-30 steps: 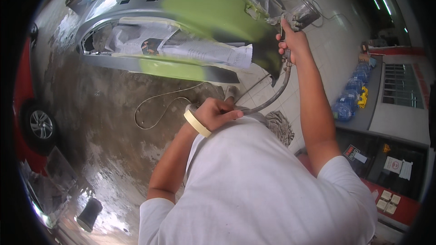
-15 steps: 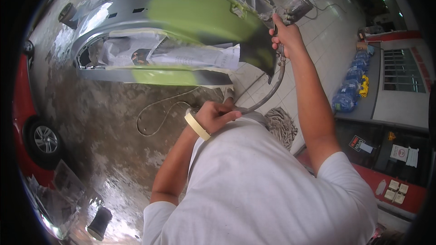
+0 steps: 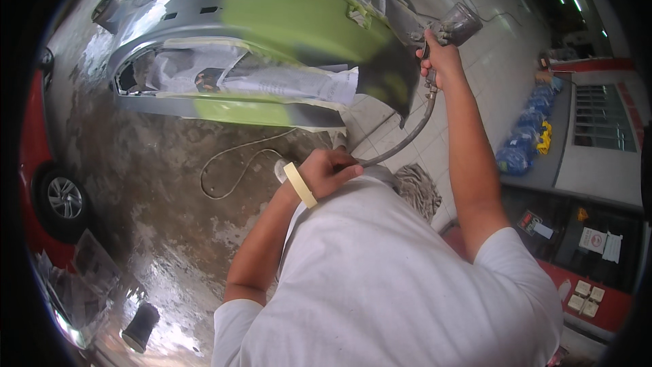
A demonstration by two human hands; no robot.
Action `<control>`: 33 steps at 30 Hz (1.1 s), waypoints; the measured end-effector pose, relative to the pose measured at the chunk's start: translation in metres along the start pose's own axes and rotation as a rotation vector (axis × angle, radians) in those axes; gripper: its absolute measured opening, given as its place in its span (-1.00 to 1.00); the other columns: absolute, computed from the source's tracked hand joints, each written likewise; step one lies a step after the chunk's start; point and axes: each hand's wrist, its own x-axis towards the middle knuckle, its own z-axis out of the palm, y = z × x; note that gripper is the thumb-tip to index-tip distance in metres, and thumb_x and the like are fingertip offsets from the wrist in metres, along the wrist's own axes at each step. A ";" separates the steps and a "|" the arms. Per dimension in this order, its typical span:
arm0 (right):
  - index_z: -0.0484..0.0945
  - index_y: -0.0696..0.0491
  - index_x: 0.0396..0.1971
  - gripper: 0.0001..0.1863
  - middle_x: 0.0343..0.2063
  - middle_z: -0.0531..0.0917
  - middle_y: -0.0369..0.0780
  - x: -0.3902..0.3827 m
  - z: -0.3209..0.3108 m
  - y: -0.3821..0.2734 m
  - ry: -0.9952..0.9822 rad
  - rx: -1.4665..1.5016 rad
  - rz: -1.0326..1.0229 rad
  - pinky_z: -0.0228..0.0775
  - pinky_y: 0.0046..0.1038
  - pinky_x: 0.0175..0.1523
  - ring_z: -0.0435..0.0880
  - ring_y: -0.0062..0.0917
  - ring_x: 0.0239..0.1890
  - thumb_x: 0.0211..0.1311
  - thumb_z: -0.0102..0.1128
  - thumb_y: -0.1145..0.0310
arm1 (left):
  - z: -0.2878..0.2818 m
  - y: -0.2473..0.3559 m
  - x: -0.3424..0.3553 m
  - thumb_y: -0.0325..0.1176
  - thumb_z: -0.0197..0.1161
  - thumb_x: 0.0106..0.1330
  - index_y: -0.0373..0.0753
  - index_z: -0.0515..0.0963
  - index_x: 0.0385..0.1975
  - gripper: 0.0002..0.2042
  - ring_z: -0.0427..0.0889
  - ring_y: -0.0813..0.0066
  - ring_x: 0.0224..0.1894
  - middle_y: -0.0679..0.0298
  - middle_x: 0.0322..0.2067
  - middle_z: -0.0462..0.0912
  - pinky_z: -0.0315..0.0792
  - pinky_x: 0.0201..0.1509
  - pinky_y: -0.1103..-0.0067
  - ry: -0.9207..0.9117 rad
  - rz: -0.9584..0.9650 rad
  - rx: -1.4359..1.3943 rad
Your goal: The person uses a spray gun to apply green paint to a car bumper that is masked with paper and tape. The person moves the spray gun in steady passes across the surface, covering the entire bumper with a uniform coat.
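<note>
- Up at the car body panel, the right hand is wrapped round the spray gun; rigid, likely top-heavy with its cup, best gripped by the handle.
- Left hand holds the air hose near the chest: flexible, light, easily guided.

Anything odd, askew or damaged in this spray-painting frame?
Nothing damaged. One oddity: a masking tape roll is worn like a bracelet on the left hand, which holds the hose; the right hand grips the spray gun.

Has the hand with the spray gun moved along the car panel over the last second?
Cannot tell for sure. The right hand with the spray gun sits at much the same spot by the dark edge of the car panel; the whole view shifted together, since the camera moved.
</note>
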 end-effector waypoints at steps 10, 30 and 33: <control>0.53 0.11 -0.13 -0.58 -0.50 0.59 -0.25 -0.036 0.041 -0.049 -0.195 -0.223 -0.131 0.26 -0.51 -0.70 0.36 -0.70 -0.73 0.41 0.26 0.00 | 0.009 -0.055 -0.036 0.06 0.24 0.42 -0.39 0.70 -0.08 -0.49 0.73 0.23 -0.15 -0.06 -0.24 0.76 0.52 0.00 0.40 -0.138 -0.242 -0.074; 0.48 0.25 -0.16 -0.52 -0.47 0.61 -0.16 -0.055 0.277 -0.095 -0.493 -0.052 -0.220 0.40 -0.44 -0.62 0.39 -0.63 -0.69 0.39 0.30 0.06 | -0.042 -0.064 -0.168 -0.08 0.26 0.48 -0.35 0.73 -0.09 -0.61 0.58 0.63 -0.30 0.24 -0.37 0.75 0.49 -0.15 0.59 0.322 -0.109 -0.468; 0.47 0.25 -0.14 -0.51 -0.47 0.62 -0.13 -0.047 0.268 -0.091 -0.443 0.002 -0.210 0.41 -0.43 -0.62 0.38 -0.63 -0.71 0.39 0.29 0.05 | -0.049 -0.072 -0.170 -0.11 0.27 0.47 -0.37 0.73 -0.12 -0.63 0.57 0.65 -0.32 0.26 -0.42 0.73 0.48 -0.18 0.60 0.369 -0.062 -0.433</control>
